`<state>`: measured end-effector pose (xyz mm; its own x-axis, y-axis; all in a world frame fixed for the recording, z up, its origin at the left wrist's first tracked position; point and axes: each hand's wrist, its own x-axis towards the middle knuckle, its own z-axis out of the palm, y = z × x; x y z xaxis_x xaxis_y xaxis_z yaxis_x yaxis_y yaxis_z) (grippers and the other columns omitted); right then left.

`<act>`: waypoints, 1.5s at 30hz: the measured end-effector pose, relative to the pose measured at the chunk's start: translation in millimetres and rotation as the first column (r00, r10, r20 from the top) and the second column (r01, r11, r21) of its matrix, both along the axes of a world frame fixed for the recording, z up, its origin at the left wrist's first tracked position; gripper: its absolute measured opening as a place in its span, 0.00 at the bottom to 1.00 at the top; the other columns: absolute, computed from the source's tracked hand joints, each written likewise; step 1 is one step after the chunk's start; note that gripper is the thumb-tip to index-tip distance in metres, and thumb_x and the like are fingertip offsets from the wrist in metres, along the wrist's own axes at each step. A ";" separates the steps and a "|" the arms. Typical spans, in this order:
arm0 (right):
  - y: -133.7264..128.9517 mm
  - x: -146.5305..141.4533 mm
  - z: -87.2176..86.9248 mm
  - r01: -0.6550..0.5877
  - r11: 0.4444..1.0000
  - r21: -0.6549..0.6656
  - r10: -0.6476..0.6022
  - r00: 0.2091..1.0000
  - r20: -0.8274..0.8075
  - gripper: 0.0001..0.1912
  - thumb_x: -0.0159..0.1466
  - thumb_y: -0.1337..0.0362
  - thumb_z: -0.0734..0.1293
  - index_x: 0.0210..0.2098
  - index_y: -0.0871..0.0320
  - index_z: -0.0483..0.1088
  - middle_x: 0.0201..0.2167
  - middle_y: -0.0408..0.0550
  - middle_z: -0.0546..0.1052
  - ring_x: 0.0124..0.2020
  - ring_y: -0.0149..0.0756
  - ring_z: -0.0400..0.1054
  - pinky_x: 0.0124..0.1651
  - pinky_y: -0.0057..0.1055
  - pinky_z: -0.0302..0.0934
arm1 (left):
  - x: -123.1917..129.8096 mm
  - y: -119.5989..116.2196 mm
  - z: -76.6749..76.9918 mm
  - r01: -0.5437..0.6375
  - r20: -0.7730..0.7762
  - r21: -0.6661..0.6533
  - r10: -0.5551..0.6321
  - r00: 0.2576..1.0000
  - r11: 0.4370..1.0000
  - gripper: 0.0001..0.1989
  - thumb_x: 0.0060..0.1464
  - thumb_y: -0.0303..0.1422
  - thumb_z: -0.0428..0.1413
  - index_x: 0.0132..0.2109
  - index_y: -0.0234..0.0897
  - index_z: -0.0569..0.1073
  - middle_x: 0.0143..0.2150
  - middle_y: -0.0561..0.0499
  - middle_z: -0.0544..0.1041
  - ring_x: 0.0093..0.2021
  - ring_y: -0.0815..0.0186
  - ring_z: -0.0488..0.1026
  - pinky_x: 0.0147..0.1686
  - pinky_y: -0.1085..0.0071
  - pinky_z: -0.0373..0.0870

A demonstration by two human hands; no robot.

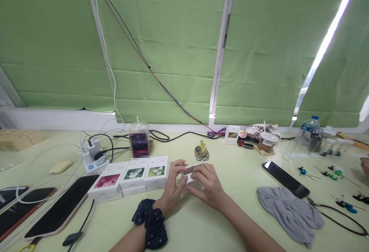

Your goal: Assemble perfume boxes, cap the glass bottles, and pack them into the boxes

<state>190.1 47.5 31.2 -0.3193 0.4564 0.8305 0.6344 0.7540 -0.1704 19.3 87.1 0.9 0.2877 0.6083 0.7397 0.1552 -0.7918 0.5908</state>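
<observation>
Between my hands, at the middle of the table, is a small white box [193,183], partly covered by my fingers. My left hand [176,181] grips its left side, with a dark scrunchie [151,223] around that wrist. Across the top and right side of the box lie the bent fingers of my right hand [206,184]. Just beyond my hands stands a small glass dish with gold-coloured pieces [202,151]. To the left of my left hand, several white boxes with flower pictures [135,175] sit side by side.
Left are a tablet [63,208], a power strip [92,158] with cables and a blurred cup [139,142]. Right are a black phone [285,179], a grey cloth [290,211], an iced drink cup [266,141], a water bottle [309,129] and several small blue and green pieces [333,176].
</observation>
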 end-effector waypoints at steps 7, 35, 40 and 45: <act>4.6 9.6 -0.3 -0.023 0.993 -0.117 0.002 0.984 -0.177 0.09 0.65 0.70 0.60 0.35 0.56 0.72 0.40 0.51 0.72 0.42 0.39 0.63 0.43 0.38 0.60 | 1.4 -0.8 1.5 -0.005 0.041 -0.043 0.007 0.999 0.999 0.03 0.60 0.30 0.49 0.42 0.41 0.61 0.50 0.46 0.63 0.51 0.62 0.66 0.47 0.64 0.68; 28.7 24.4 -24.8 -0.468 0.681 -0.563 -0.091 0.709 -0.700 0.30 0.49 0.57 0.75 0.51 0.53 0.69 0.55 0.52 0.71 0.52 0.47 0.67 0.44 0.39 0.68 | 3.3 -0.6 2.9 -0.151 -0.190 -0.191 0.115 0.975 0.970 0.20 0.60 0.39 0.52 0.58 0.44 0.62 0.68 0.41 0.50 0.65 0.53 0.57 0.56 0.51 0.65; 29.3 23.5 -24.3 -0.513 0.660 -0.549 -0.094 0.668 -0.738 0.31 0.48 0.56 0.76 0.51 0.53 0.69 0.52 0.52 0.72 0.50 0.46 0.68 0.42 0.38 0.69 | 1.4 3.6 3.2 -0.087 -0.164 -0.144 0.063 0.985 0.986 0.27 0.52 0.40 0.60 0.57 0.44 0.62 0.70 0.41 0.45 0.66 0.49 0.54 0.53 0.54 0.69; 28.5 22.8 -25.4 -0.531 0.653 -0.540 -0.089 0.655 -0.751 0.31 0.48 0.56 0.76 0.50 0.53 0.68 0.51 0.52 0.72 0.47 0.43 0.68 0.41 0.36 0.69 | -2.8 10.8 -0.7 -0.014 -0.216 -0.029 0.007 0.976 0.999 0.27 0.53 0.35 0.60 0.58 0.46 0.61 0.63 0.42 0.61 0.65 0.53 0.57 0.59 0.50 0.62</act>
<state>212.9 76.0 5.8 -0.0044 0.9510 0.3091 -0.0766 0.3079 -0.9483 16.5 98.0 0.2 0.4319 0.6331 0.6424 0.2895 -0.7718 0.5661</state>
